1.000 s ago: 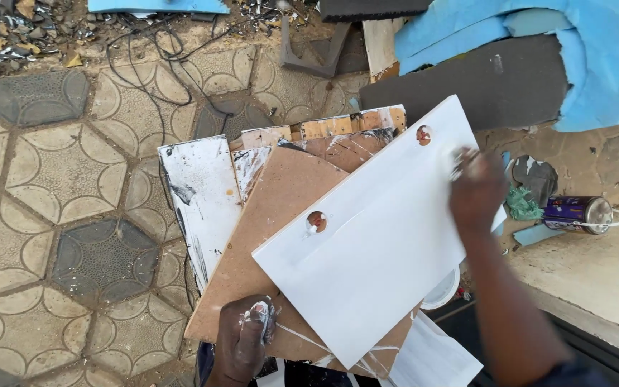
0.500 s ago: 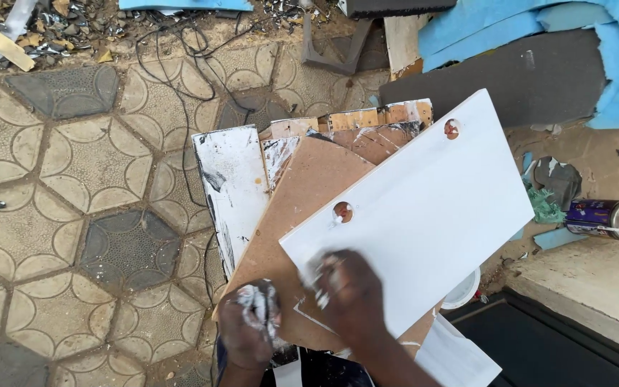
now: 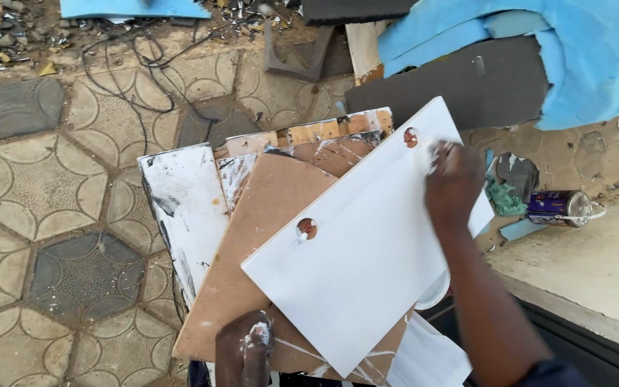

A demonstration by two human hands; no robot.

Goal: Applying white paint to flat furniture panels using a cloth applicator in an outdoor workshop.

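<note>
Your right hand (image 3: 453, 183) presses flat on the far corner of the white board (image 3: 367, 251), beside one of its two round holes. Your left hand (image 3: 246, 351), paint-smeared and loosely curled, holds the near edge of the brown board (image 3: 266, 236) lying beneath it on the patterned pavement (image 3: 44, 215).

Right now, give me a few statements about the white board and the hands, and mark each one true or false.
1. The right hand rests on the white board near its far corner. True.
2. The white board has no holes. False: two round holes show in it.
3. The white board lies on a brown board. True.
4. The left hand grips a spray can. False: the spray can lies apart at the right, with no hand on it.
5. The ground is bare soil. False: patterned paving tiles.
</note>
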